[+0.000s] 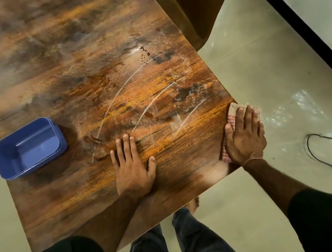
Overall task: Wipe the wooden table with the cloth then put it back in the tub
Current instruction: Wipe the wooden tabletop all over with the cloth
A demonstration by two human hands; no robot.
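Cloth (232,114) lies at the right edge of the bench (62,66) under the flat, straight-fingered right hand (245,136), pressed down for wiping. The left hand (131,166), spread palm-down, likely braces. The tub (28,146) stands empty, well apart.

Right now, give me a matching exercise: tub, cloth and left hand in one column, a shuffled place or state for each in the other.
1. tub
2. cloth
3. left hand

A. pressed under the right hand at the table edge
B. flat on bare wood
C. empty, blue

Pairs: 1-C, 2-A, 3-B
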